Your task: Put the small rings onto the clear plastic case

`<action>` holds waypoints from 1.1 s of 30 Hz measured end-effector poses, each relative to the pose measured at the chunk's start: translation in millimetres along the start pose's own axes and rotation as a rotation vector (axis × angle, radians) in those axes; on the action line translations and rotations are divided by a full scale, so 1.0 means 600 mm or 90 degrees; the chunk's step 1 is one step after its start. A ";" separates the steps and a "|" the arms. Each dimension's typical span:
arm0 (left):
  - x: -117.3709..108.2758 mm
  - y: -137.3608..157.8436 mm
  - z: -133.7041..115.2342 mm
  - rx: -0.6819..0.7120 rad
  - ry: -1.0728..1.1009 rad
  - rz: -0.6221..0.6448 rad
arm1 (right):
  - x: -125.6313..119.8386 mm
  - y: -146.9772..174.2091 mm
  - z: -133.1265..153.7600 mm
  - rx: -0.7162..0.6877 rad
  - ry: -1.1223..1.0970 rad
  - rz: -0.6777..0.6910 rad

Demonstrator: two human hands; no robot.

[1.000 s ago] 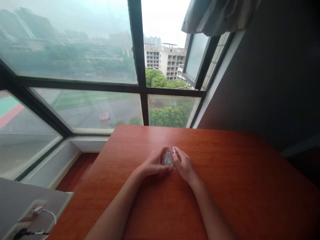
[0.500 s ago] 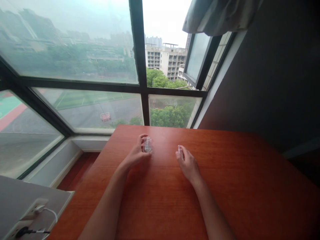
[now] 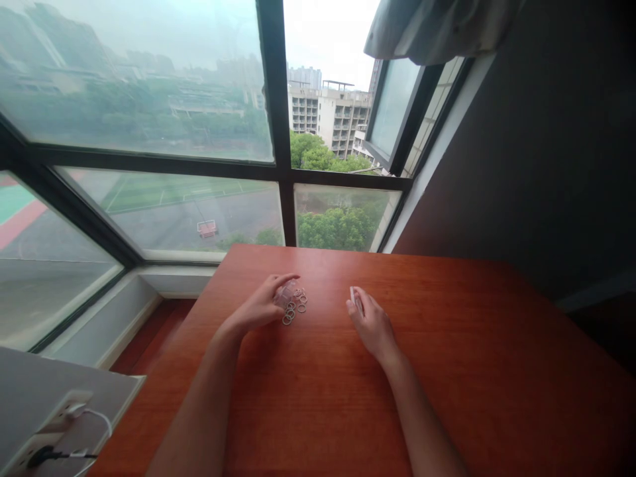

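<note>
My left hand point(image 3: 265, 301) is closed around a small clear plastic box point(image 3: 285, 294), which is tipped over to the right near the table's far left part. Several small metal rings point(image 3: 289, 311) lie in a loose cluster on the table beside the box's mouth, some overlapping. A little way to the right, my right hand point(image 3: 371, 322) holds a thin, clear, flat piece point(image 3: 354, 296) upright between thumb and fingers; it looks like the box's lid. Part of that lid is hidden by the fingers.
The reddish-brown wooden table point(image 3: 318, 411) fills the lower view. Beyond its far edge stand windows with a dark frame point(image 3: 285, 176). A wall socket with plugs point(image 3: 64, 414) is at the lower left, and a dark wall point(image 3: 521, 165) rises on the right.
The box in my left hand has tipped, and metal rings now lie on the table where none lay before. My left hand shifted slightly left. My right hand stayed nearly still.
</note>
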State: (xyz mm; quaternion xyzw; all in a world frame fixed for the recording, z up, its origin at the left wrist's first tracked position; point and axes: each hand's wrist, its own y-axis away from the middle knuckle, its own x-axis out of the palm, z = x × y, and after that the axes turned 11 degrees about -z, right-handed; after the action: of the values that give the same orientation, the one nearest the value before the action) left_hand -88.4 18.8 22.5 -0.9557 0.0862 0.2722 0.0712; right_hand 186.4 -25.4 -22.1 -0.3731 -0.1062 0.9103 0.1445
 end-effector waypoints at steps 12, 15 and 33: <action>-0.002 0.000 -0.016 -0.023 0.108 -0.065 | -0.003 0.001 0.006 -0.005 0.013 0.003; 0.000 -0.001 -0.019 -0.072 0.167 -0.075 | 0.000 -0.001 0.002 0.001 -0.028 -0.005; 0.038 -0.037 0.047 -0.038 -0.252 -0.339 | 0.012 -0.003 -0.001 0.094 -0.025 -0.029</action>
State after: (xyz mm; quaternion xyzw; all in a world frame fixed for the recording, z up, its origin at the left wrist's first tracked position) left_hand -79.2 42.4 -11.2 -0.8748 -0.1902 0.4271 0.1274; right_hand 182.4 -21.0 -26.9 -0.3408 -0.0499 0.9194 0.1899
